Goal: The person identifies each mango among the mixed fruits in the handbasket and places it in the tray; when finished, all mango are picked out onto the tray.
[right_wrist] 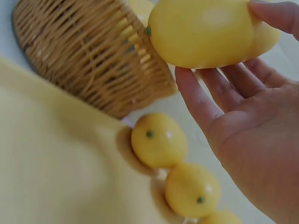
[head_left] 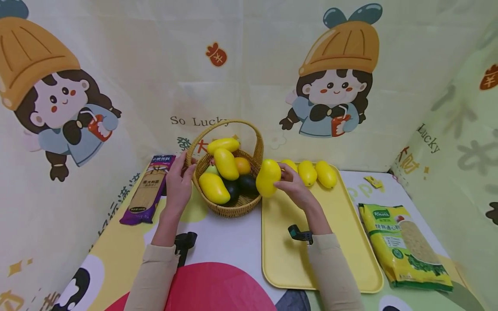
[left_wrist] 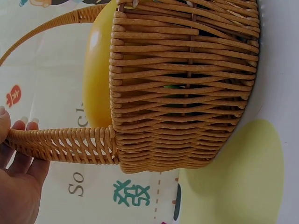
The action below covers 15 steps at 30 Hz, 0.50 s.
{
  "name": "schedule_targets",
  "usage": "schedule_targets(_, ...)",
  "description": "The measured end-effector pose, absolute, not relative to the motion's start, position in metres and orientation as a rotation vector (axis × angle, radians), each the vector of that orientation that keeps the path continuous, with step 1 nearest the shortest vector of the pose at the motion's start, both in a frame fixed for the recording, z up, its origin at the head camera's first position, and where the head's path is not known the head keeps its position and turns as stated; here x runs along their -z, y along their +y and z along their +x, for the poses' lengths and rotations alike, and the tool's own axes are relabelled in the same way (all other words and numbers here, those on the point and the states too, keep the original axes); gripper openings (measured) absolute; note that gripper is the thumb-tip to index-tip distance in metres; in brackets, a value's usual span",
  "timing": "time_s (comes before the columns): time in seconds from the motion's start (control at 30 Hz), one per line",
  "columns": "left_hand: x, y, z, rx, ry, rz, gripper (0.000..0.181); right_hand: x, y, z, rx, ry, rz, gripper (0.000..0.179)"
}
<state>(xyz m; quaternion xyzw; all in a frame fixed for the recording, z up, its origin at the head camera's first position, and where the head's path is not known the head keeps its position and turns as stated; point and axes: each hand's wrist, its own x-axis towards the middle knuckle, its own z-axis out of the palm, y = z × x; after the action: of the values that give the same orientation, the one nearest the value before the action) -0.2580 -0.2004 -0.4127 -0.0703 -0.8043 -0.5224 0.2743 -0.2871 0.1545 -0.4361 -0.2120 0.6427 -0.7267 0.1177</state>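
Note:
My left hand grips the left side of the handle of a wicker basket; in the left wrist view the fingers lie behind the handle. Inside the basket are several yellow mangoes, an orange, dark fruits and a pale green fruit partly hidden. Beside the basket's right rim, my right hand holds a yellow mango between thumb and fingers. In the right wrist view this mango shows a small green stem end, close to the basket's wall.
A yellow tray lies right of the basket, with several yellow fruits lined up along its far edge. A purple pasta packet is at left, a Knorr bag at right. A small yellow packet lies near the back.

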Motion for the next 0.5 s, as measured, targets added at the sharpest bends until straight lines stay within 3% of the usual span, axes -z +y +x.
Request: schedule_targets(0.5, 0.411, -0.199, -0.257, 1.422, -2.140, -0.205, 0.049, 0.460, 0.187, -0.272, 1.733, 2.225, -0.384, 0.064)
